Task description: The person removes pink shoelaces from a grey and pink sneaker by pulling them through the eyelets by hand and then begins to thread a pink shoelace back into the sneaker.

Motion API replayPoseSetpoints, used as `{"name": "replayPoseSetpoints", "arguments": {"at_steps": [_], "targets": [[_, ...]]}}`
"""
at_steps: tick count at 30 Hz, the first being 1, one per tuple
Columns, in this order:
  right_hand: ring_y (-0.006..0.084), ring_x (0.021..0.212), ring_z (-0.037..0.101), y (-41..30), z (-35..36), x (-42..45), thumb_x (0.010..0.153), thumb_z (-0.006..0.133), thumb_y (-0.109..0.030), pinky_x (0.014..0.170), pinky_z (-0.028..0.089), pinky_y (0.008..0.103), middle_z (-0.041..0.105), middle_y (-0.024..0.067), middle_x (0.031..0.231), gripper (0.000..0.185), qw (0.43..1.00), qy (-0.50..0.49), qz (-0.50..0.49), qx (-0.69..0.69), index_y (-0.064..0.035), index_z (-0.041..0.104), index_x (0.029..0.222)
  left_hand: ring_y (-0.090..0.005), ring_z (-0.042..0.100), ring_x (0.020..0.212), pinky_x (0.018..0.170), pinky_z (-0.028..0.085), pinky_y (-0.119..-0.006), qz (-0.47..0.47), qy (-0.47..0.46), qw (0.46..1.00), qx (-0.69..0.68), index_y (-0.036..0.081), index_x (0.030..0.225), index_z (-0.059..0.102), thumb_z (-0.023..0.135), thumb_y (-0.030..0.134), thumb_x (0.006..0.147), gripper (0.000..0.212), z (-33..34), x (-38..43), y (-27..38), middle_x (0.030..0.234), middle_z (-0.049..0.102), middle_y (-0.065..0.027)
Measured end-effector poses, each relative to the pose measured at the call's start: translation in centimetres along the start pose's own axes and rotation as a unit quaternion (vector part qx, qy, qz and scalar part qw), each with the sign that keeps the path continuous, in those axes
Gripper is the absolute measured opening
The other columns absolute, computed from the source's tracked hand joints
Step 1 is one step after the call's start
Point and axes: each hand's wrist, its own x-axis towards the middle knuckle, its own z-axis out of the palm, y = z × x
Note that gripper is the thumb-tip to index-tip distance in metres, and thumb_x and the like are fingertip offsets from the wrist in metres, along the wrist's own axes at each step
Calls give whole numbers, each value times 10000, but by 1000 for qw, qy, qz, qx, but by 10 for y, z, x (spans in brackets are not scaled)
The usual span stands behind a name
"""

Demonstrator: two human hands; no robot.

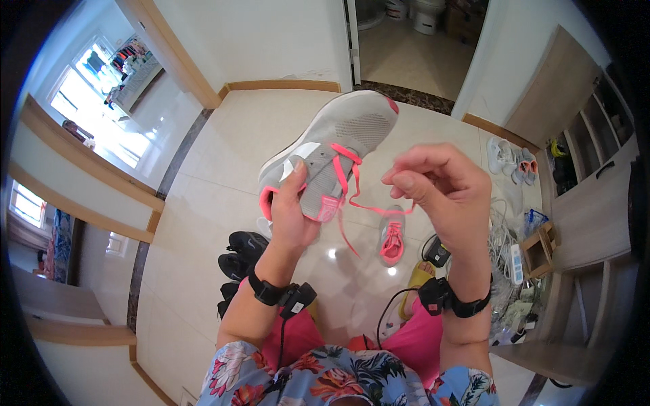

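My left hand (294,213) grips a grey sneaker (350,127) by its open heel and tongue, thumb on the near side. The shoe is raised off the floor, toe pointing up and to the right. Its pink shoelace (355,185) is threaded through the upper eyelets, and one loose end hangs below the tongue. The other length runs across to my right hand (442,188), where it passes out of sight behind the thumb. Those fingers are pinched together. Below, between the hands, the matching grey sneaker (392,236) with pink laces stands on the tiled floor.
Black shoes (246,251) stand beside my left forearm. At right, coiled white cables (500,238), a power strip (516,264) and a small cardboard box (541,248) lie by an open cabinet (589,208). Two pairs of shoes (510,158) sit near the wall. A black adapter (437,251) lies by my yellow slipper (419,279).
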Motion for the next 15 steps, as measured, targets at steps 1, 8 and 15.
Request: {"name": "replayPoseSetpoints", "arguments": {"at_steps": [1, 8, 15], "targets": [[114, 741, 646, 6, -2, 0, 848, 657, 1, 649, 514, 230, 688, 71, 864, 142, 997, -11, -28, -66, 7, 679, 988, -256, 577, 1127, 967, 464, -377, -7, -17, 1000, 10, -63, 1298, 449, 408, 287, 998, 463, 1, -2, 0, 1240, 569, -171], [232, 759, 641, 23, 8, 5, 726, 671, 44, 627, 507, 288, 653, 80, 851, 224, 937, -2, -182, -297, -56, 692, 924, -250, 608, 1060, 900, 509, -372, 28, -20, 995, 99, -68, 1246, 484, 498, 224, 963, 407, 12, -19, -4, 1184, 592, -171], [215, 729, 583, 30, 15, 4, 660, 669, -10, 616, 455, 326, 602, 46, 820, 225, 873, 16, -278, -401, -69, 659, 877, -148, 608, 972, 845, 511, -297, 63, -21, 990, 121, -47, 1184, 562, 545, 144, 961, 295, 12, -27, -7, 1110, 627, -86]]}}
